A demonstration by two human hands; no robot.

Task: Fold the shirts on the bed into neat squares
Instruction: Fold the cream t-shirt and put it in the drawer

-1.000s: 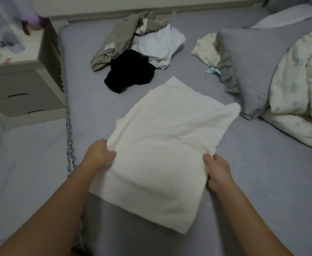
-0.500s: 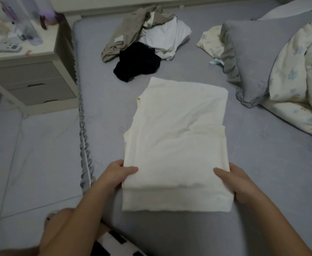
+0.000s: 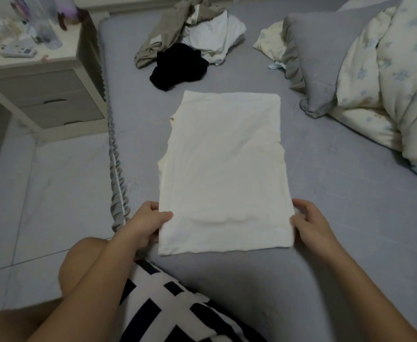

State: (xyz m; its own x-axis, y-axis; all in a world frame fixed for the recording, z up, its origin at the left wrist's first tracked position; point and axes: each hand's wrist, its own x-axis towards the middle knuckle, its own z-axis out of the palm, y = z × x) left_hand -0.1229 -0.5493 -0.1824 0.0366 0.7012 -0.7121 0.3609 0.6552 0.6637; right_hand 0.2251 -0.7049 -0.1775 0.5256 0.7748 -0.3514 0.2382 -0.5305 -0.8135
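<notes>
- Left hand (image 3: 145, 222) pinches the near-left edge of the cream shirt (image 3: 223, 169), thumb on top, fingers curled under the cloth.
- Right hand (image 3: 310, 222) grips the near-right edge, thumb on the cloth, fingers curled at the side.
- Shirt lies flat on the bed (image 3: 326, 193), in the middle, near the person; folded into a long rectangle, plain cream, soft knit, a few faint creases.
- Long axis runs away from the person toward the clothes pile; near short edge sits between the hands.
- Left side edge is uneven, with small steps where layers stick out; right edge is straighter; a lower layer shows as a band along the near edge.
- Bed sheet is grey, smooth, with a ruffled trim down its left side.
- Pile (image 3: 190, 40) at the far end, well apart from the shirt: crumpled black, white and tan garments.
- Grey pillow (image 3: 321, 62) with a frilled edge to the right; floral quilt (image 3: 387, 82), puffy, beyond it.
- Nightstand (image 3: 42, 90) with drawers off the bed's left side, small clutter on top, blurred.
- Checked black-and-white cloth (image 3: 168, 302) by the person's knee at the bottom.
</notes>
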